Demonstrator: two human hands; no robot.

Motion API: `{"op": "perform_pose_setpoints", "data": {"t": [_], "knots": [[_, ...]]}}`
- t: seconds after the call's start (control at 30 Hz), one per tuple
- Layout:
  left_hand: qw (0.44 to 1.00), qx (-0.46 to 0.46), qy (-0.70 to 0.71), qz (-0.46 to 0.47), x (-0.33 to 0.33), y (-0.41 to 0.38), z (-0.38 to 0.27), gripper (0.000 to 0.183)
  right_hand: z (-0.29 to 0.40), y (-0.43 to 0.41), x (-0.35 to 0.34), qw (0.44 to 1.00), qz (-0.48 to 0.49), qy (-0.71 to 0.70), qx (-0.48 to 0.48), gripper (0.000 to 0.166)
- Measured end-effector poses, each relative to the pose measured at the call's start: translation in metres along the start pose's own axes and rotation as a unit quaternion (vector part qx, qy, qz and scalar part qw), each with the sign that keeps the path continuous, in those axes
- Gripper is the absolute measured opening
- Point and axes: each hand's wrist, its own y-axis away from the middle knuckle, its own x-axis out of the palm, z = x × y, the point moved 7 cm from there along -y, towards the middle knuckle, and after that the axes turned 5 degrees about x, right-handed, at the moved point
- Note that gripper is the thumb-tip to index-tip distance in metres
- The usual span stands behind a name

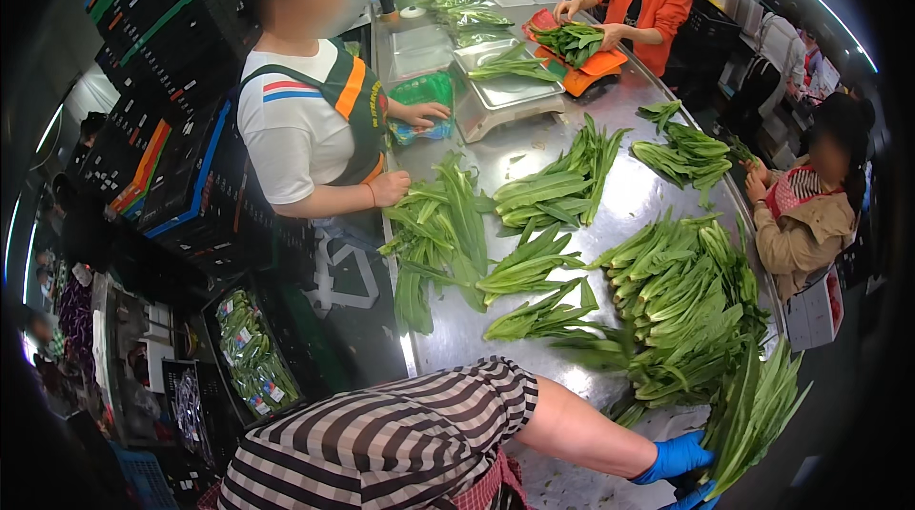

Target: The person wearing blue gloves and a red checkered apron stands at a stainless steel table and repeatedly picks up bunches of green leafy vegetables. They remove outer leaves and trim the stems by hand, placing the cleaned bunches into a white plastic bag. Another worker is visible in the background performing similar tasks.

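At the lower right, my left hand (675,456), in a blue glove, grips a bunch of long-leaf lettuce (758,413) near its lower end. My right hand (695,499), also blue-gloved, is cut off by the bottom edge; its fingers close on the same bunch from below. The held leaves fan up and rightward, past the table's edge. Just beyond my hands lies a large heap of the same lettuce (672,295) on the steel table (457,353). Smaller lettuce bunches (532,263) lie to its left.
Across the table, one person (322,109) rests a hand on green packaging (425,99) beside a scale (511,81) carrying greens. Another person (643,2) handles greens at an orange taping device (582,74). A third (808,202) stands right. Black crates (171,31) are stacked left.
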Motion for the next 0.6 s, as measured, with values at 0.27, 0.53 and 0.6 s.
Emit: {"op": "perform_pose_setpoints", "data": {"t": [0.27, 0.53, 0.6], "knots": [[0.985, 0.130, -0.111, 0.027, 0.011, 0.003, -0.015, 0.063, -0.042, 0.011, -0.016, 0.998, -0.029, -0.051, 0.034, 0.035], [0.962, 0.121, -0.246, -0.005, 0.027, 0.062, -0.061, 0.085, -0.072, 0.025, -0.011, 0.993, -0.044, -0.109, -0.012, 0.035], [0.970, 0.108, -0.218, -0.008, 0.019, 0.073, -0.069, 0.073, -0.089, 0.032, -0.002, 0.990, -0.026, -0.128, -0.052, 0.036]]}}
